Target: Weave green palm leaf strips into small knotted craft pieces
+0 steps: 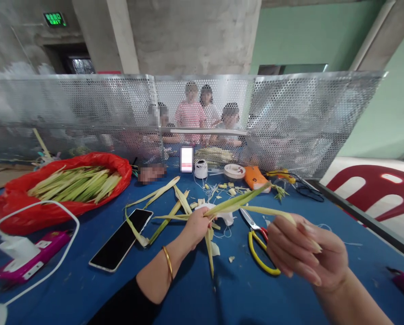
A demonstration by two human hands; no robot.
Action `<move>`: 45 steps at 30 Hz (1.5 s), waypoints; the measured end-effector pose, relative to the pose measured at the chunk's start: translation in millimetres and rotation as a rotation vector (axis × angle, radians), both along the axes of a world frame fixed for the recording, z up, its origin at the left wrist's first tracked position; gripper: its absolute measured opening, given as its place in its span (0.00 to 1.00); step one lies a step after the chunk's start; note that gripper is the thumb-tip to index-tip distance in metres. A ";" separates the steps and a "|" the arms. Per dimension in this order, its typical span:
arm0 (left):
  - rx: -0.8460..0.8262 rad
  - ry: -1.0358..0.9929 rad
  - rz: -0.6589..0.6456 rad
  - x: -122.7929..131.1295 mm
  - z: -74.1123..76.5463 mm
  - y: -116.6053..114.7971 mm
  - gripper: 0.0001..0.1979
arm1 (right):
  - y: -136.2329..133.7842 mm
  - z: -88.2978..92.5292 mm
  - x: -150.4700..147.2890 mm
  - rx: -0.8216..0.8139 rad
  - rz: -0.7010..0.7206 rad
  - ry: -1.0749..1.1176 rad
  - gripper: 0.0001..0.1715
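Note:
My left hand (197, 225), below a gold bracelet, is closed round a bundle of green and pale leaf strips (235, 201) above the blue table. One pale strip (264, 210) runs from the bundle to my right hand (305, 248), whose fingers pinch its end at the right. Scissors with yellow and red handles (263, 262) lie on the table just left of my right hand. Loose leaf strips (168, 219) lie left of and behind my left hand. Beneath the bundle, a white object (227, 217) is partly hidden.
A red bag of leaves (120, 178), a black phone (122, 239) and a purple power strip (39, 257) with a white cable occupy the left. Behind are a string spool (201, 169), a tape roll (234, 171) and an orange packet (256, 177). People sit and stand beyond a perforated metal screen (290, 104).

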State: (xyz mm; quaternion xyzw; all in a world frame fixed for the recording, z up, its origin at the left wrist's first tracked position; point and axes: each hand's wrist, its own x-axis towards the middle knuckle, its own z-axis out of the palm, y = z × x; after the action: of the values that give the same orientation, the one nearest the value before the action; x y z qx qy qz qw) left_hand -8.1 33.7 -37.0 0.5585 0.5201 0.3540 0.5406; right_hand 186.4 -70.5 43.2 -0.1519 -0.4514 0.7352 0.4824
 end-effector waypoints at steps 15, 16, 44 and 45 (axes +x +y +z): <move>-0.226 -0.386 -0.736 -1.2 33.4 -35.2 0.18 | -3.5 -19.0 -8.0 0.010 0.277 -0.213 0.22; -0.223 -0.406 -0.690 2.0 32.4 -37.7 0.18 | -3.4 -21.1 -10.8 -0.002 0.316 -0.235 0.21; -0.153 -0.677 0.353 -7.4 37.4 -7.7 0.06 | 18.4 -16.0 12.8 -0.196 0.040 0.066 0.22; -0.163 -0.682 0.365 -8.3 37.2 -6.3 0.06 | 18.1 -15.2 13.1 -0.196 0.037 0.072 0.23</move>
State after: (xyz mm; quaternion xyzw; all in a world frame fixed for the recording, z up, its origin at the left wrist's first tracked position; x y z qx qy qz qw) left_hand -16.4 27.4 0.1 0.2627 0.4278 0.5671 0.6530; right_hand 199.5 -52.3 28.0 -0.1635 -0.3625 0.7896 0.4673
